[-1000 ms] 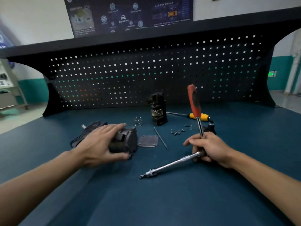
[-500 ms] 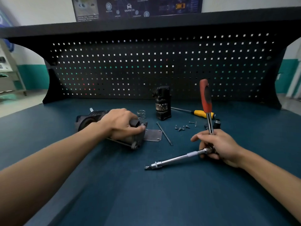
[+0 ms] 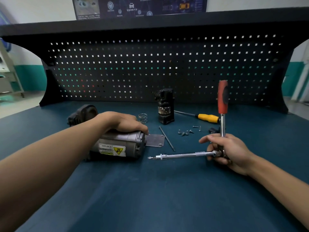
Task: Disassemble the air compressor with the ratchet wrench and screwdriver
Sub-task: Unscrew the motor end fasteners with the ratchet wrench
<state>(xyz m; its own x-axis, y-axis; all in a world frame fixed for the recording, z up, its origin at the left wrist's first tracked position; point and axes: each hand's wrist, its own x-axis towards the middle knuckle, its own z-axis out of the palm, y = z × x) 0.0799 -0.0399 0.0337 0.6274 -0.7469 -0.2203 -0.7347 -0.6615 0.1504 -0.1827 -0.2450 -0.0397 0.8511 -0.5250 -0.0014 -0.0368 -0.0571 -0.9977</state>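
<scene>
Head | left hand (image 3: 123, 122) grips compressor (image 3: 117, 146) | right hand (image 3: 234, 151) grips ratchet wrench (image 3: 222, 121) | plate (image 3: 155, 140), rod (image 3: 167, 138) between

Label (image 3: 112, 149) on compressor (image 3: 132, 140), just below left hand (image 3: 123, 122) fingers: yellow warning triangle; print too small to read. Poster (image 3: 133, 7) txt illegible.

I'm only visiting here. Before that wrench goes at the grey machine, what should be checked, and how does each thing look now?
1. Left hand holds the compressor down: ok.
2. Right hand grips the wrench at its head: ok.
3. Wrench tip on a bolt: not ok, it is apart from the compressor's end.
4. Loose screws out of the way: ok, behind the wrench.
5. Metal plate: not ok, lying right beside the compressor's end.
</scene>
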